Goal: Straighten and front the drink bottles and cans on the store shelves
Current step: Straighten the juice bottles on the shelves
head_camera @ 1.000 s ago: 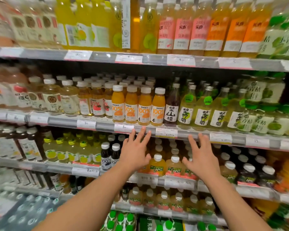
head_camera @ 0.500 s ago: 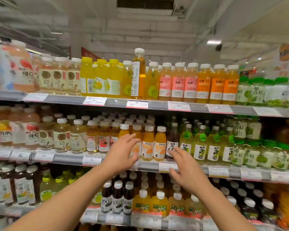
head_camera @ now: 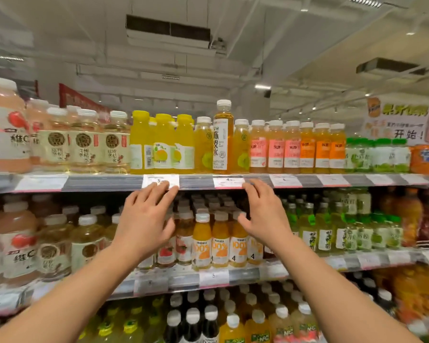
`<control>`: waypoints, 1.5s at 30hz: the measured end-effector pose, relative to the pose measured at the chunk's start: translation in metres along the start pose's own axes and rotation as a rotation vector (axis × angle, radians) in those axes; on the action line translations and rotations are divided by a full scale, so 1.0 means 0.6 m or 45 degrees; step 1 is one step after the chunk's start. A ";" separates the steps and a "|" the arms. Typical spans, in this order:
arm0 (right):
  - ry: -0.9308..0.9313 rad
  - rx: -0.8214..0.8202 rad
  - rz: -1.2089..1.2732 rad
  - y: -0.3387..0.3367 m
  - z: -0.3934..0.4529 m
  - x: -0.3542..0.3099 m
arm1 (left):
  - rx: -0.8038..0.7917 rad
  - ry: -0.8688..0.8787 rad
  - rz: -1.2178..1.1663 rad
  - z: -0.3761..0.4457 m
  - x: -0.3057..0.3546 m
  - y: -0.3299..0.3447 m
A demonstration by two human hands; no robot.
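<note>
Bottles on the top shelf (head_camera: 109,182), tall amber bottle (head_camera: 223,137) standing proud at centre. Left hand (head_camera: 144,219) and right hand (head_camera: 263,216), fingers spread and empty, near its edge; grip low, turn labels forward.

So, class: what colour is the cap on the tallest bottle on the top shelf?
White; the tallest bottle's cap shows clearly in the head view.

Yellow bottles (head_camera: 161,142) with yellow caps, top shelf left of centre. Orange juice bottles (head_camera: 219,240) marked 100%, white caps, below. Green-labelled bottles (head_camera: 377,154) far right.
</note>
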State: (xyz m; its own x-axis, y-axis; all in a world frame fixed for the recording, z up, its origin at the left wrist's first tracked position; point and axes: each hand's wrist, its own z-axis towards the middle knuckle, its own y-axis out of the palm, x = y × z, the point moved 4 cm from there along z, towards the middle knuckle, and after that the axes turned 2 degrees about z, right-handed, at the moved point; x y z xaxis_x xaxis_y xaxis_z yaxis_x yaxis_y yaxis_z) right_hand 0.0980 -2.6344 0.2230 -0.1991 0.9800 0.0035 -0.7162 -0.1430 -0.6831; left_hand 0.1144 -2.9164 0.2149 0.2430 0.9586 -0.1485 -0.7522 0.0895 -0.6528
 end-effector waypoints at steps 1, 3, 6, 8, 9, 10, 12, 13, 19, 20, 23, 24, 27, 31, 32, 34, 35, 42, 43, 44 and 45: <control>0.019 0.006 -0.017 -0.007 0.007 -0.005 | 0.018 -0.002 -0.028 0.000 -0.001 0.001; 0.043 0.005 -0.105 -0.026 0.025 -0.018 | 0.012 -0.001 -0.089 0.001 -0.002 0.007; 0.161 0.033 -0.041 -0.063 0.067 -0.031 | 0.008 0.014 -0.131 0.000 -0.007 0.011; 0.217 0.153 0.130 -0.095 0.106 -0.040 | 0.020 0.019 -0.148 -0.002 -0.006 0.014; 0.213 0.225 0.200 -0.113 0.129 -0.045 | 0.029 0.018 -0.151 -0.002 -0.006 0.016; 0.209 0.284 0.277 -0.130 0.154 -0.051 | 0.033 0.013 -0.151 -0.002 -0.005 0.018; 0.238 0.322 0.460 -0.160 0.208 -0.062 | 0.027 0.000 -0.161 -0.003 -0.003 0.020; 0.264 0.302 0.549 -0.171 0.234 -0.067 | 0.019 -0.007 -0.163 -0.003 -0.002 0.021; 0.438 0.009 0.845 -0.171 0.307 -0.084 | -0.021 -0.030 -0.120 -0.001 -0.002 0.025; 0.449 -0.033 0.876 -0.161 0.307 -0.085 | -0.020 -0.032 -0.117 -0.001 -0.001 0.025; 0.467 0.044 0.891 -0.144 0.303 -0.081 | -0.010 -0.048 -0.125 -0.002 0.003 0.026; 0.478 0.100 0.868 -0.145 0.302 -0.078 | -0.011 -0.053 -0.121 -0.001 0.004 0.026; 0.445 0.093 0.865 -0.148 0.300 -0.075 | -0.030 -0.079 -0.120 0.002 0.008 0.031; 0.419 0.117 0.899 -0.164 0.277 -0.078 | -0.012 -0.089 -0.103 0.002 0.009 0.033; 0.410 0.149 0.879 -0.169 0.267 -0.081 | -0.012 -0.082 -0.103 0.002 0.007 0.033; 0.416 0.241 0.873 -0.183 0.234 -0.083 | -0.014 -0.061 -0.103 0.003 0.004 0.031; 0.412 0.293 0.924 -0.190 0.207 -0.081 | -0.018 -0.055 -0.100 0.004 0.004 0.029; 0.351 0.368 1.325 -0.195 -0.158 -0.089 | 0.021 -0.106 -0.174 0.000 0.015 0.019; 0.371 0.345 1.375 -0.188 -0.201 -0.093 | 0.020 -0.101 -0.196 -0.002 0.017 0.016; 0.394 0.317 1.399 -0.178 -0.235 -0.097 | 0.006 -0.103 -0.222 -0.004 0.017 0.014; 0.413 0.280 1.399 -0.168 -0.263 -0.101 | -0.011 -0.111 -0.244 -0.006 0.015 0.014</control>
State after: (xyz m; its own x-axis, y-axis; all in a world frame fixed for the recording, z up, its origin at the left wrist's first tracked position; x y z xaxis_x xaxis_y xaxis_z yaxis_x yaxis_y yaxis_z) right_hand 0.2876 -2.6577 0.1762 -0.6265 0.2986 -0.7200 -0.3716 -0.9264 -0.0609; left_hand 0.1124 -2.9079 0.2055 0.3269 0.9440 0.0441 -0.6919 0.2709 -0.6692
